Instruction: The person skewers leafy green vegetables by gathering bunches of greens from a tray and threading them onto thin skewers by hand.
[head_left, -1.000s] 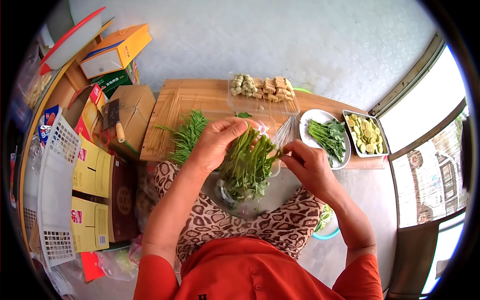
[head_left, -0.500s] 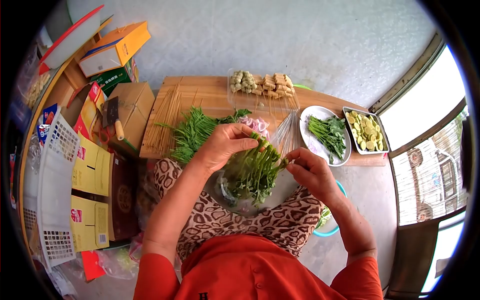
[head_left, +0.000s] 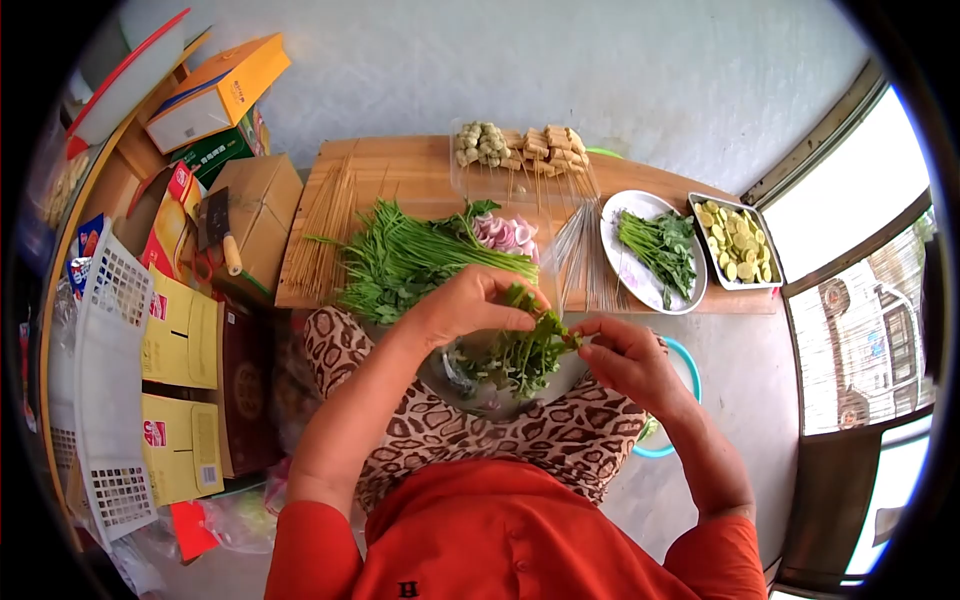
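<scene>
Green and limp, the bunch of leafy stems sits between the two hands over the person's lap in the head view, the only view there is. The left hand is closed over the stem end from above, fingers curled round the bundle, while the right hand pinches the leafy tips just beside it with thumb and forefinger. The bunch looks light and soft; the stalks probably bend rather than snap, and the leaves likely bruise or tear under a hard squeeze, so the firmer stem end is the better place to hold, with only a light pinch on the foliage. Loose strands could slip out of a slack grip. Just beyond the left hand, a larger pile of the same greens lies on the wooden board, with pink sliced pieces beside it. Beyond the right hand lie thin bamboo skewers, and farther out a white plate of greens and a tray of pale slices. Beneath the right wrist shows the rim of a teal bowl. Well to the outside of the left arm stand cardboard boxes.
</scene>
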